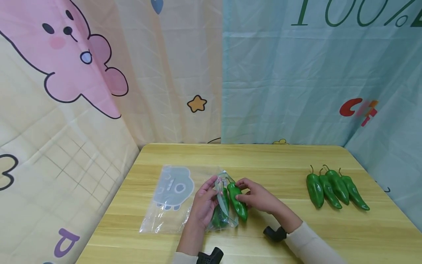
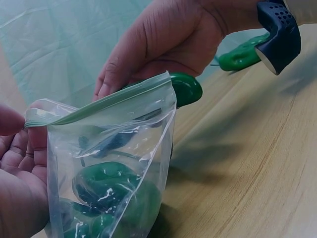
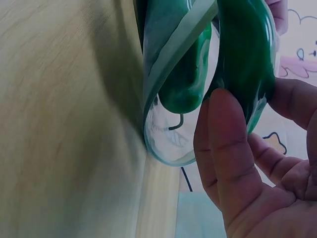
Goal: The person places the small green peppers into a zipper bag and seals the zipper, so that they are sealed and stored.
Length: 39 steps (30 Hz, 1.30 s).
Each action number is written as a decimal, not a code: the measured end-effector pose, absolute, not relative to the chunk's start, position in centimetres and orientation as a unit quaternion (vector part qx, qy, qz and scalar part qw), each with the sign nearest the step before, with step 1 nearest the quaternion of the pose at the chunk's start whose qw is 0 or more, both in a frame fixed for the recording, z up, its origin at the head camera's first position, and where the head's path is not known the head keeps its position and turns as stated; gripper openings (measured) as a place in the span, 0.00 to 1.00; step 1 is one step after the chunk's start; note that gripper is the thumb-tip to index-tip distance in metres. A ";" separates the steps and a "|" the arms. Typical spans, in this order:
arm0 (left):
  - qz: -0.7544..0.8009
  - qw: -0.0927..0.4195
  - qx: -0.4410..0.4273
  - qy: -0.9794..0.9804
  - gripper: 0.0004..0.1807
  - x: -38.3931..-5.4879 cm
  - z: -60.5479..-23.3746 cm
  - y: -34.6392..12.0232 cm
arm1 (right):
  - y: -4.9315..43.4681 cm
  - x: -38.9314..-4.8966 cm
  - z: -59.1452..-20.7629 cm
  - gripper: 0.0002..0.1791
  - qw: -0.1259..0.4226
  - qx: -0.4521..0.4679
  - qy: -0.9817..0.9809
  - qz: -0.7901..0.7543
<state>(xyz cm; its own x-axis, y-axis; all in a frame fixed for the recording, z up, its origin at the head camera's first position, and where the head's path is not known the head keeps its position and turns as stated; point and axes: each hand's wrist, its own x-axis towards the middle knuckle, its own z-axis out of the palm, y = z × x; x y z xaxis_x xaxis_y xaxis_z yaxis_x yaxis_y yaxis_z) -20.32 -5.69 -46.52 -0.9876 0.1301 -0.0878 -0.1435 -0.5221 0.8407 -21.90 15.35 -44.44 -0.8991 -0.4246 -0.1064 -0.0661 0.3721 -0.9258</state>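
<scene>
My left hand (image 1: 203,205) pinches the green zip edge of a clear zip bag (image 2: 111,105) and keeps its mouth apart. Green peppers (image 2: 106,186) lie inside the bag, seen through its plastic in the left wrist view. Between thumb and fingers, my right hand (image 1: 258,196) grips another glossy green pepper (image 1: 238,202) right at the bag's mouth. In the right wrist view this pepper (image 3: 245,54) overlaps the zip edge, and a pepper with its curved stem (image 3: 185,89) shows inside the opening.
A flat clear bag with a grey-blue printed figure (image 1: 174,187) lies on the wooden table (image 1: 263,161), left of my hands. Several green peppers (image 1: 334,185) lie side by side at the right. Printed curtains (image 1: 283,73) hang behind the table.
</scene>
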 end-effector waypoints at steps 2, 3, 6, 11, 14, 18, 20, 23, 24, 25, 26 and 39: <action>0.873 0.079 -0.007 0.482 0.31 -20.3 -46.5 -5.7 | 15.2 -21.9 -44.5 0.22 0.157 -0.147 0.815 -0.538; 0.873 0.079 -0.007 0.481 0.31 -20.3 -46.5 -5.7 | 15.1 -21.9 -44.5 0.22 0.153 -0.145 0.816 -0.539; 0.874 0.079 -0.006 0.479 0.31 -20.3 -46.5 -5.7 | 15.0 -22.0 -44.7 0.23 0.139 -0.145 0.819 -0.538; 0.876 0.081 -0.008 0.476 0.30 -20.3 -46.5 -5.7 | 14.7 -22.2 -44.9 0.23 0.126 -0.134 0.824 -0.536; 0.874 0.081 -0.009 0.478 0.30 -20.3 -46.5 -5.7 | 14.5 -22.4 -45.0 0.23 0.120 -0.124 0.823 -0.541; 0.873 0.082 -0.008 0.480 0.30 -20.4 -46.6 -5.7 | 14.3 -22.6 -45.0 0.22 0.112 -0.116 0.817 -0.553; 0.874 0.083 -0.009 0.478 0.30 -20.4 -46.6 -5.7 | 14.1 -22.5 -44.9 0.22 0.110 -0.111 0.812 -0.562; 0.874 0.084 -0.007 0.478 0.30 -20.4 -46.6 -5.7 | 13.8 -22.4 -44.6 0.22 0.109 -0.098 0.806 -0.574; 0.874 0.085 -0.009 0.478 0.30 -20.5 -46.6 -5.7 | 13.7 -22.4 -44.5 0.21 0.108 -0.093 0.805 -0.576; 0.874 0.085 -0.009 0.478 0.30 -20.5 -46.6 -5.7 | 13.6 -22.4 -44.5 0.21 0.108 -0.090 0.804 -0.578; 0.874 0.085 -0.009 0.478 0.30 -20.5 -46.6 -5.7 | 13.6 -22.4 -44.6 0.21 0.108 -0.090 0.804 -0.578; 0.875 0.090 -0.001 0.475 0.30 -20.3 -46.4 -5.7 | 12.8 -22.1 -45.8 0.24 0.117 -0.142 0.839 -0.512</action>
